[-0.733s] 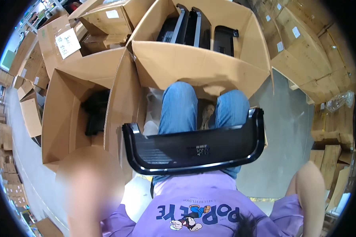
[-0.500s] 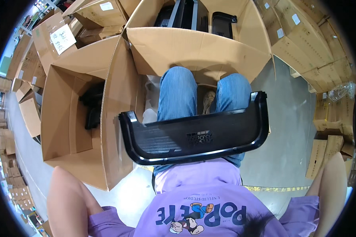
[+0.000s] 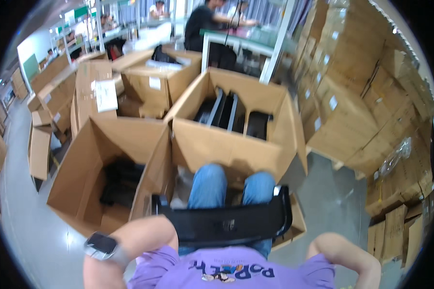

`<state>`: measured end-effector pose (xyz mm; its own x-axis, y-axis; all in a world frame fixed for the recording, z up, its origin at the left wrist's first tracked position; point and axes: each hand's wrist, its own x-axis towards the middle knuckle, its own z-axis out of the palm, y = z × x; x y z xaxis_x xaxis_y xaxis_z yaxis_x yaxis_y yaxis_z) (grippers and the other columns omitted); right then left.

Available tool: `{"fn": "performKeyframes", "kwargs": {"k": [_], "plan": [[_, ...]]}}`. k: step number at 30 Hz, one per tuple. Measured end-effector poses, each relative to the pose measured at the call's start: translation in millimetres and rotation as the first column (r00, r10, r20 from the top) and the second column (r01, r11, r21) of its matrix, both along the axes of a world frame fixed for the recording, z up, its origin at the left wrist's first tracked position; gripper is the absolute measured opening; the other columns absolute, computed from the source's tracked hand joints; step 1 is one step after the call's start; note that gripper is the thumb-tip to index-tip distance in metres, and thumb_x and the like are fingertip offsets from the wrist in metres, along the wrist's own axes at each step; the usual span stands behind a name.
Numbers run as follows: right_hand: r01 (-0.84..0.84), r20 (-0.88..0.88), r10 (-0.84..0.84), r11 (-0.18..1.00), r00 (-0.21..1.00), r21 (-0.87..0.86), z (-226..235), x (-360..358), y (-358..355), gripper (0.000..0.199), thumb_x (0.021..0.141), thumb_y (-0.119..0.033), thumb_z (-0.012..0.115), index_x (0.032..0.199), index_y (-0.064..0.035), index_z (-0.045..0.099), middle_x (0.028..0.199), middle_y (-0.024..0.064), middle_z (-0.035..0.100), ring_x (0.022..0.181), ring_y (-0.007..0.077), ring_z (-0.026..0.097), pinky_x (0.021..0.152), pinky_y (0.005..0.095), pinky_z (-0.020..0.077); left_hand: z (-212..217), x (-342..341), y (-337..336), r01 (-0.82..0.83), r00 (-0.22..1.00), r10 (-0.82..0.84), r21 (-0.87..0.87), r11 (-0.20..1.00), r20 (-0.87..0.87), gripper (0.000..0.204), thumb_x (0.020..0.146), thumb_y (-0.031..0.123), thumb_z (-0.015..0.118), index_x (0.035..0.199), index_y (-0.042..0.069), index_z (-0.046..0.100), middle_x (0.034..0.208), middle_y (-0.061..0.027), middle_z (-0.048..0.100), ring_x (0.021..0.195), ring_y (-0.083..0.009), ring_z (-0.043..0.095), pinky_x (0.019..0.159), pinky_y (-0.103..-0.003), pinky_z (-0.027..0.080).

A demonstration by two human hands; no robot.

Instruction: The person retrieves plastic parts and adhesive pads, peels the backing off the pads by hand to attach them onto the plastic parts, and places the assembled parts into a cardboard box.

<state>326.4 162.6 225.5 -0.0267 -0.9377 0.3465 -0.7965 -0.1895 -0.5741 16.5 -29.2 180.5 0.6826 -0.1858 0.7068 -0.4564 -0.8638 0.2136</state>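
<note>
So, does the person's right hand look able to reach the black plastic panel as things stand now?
Probably yes, if the bent right arm comes forward. The right hand is out of view, but the black plastic panel lies across the jeans and nothing visible covers its right end.

Brown cartons are stacked along the right edge of the floor, white labels on several. Transparent plastic wrap lies on the stack's lower part. Beyond the floor's far edge is a green worktop, a person in black at its left corner; what lies on it looks pinkish, though blur makes it hard to name.
</note>
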Motion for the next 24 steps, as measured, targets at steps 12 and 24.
{"fn": "performKeyframes", "kwargs": {"k": [12,24], "plan": [[0.914,0.314,-0.931,-0.044,-0.184,0.404,-210.2,-158.8,145.2,0.025,0.081,-0.009,0.068,0.105,-0.0069,0.067,0.062,-0.0017,0.057,0.056,0.0042,0.05,0.053,0.0211,0.0422,-215.9,-95.1,160.2,-0.946,-0.2,0.685,-0.045,-0.322,-0.7,0.053,0.089,0.051,0.051,0.075,0.002,0.065,0.066,-0.0199,0.062,0.065,-0.0346,0.063,0.06,-0.044,0.049],[0.819,-0.675,-0.702,-0.512,-0.226,0.258,-264.9,-405.2,336.5,0.021,0.075,-0.023,0.063,0.092,-0.0123,0.069,0.083,0.0125,0.068,0.078,0.0264,0.067,0.069,0.0391,0.0527,-301.0,-70.4,186.5,-0.99,0.132,0.751,-0.127,0.065,-0.647,0.043,0.081,0.045,0.062,0.06,0.007,0.06,0.055,-0.0142,0.057,0.057,-0.0342,0.06,0.052,-0.043,0.046]]}}
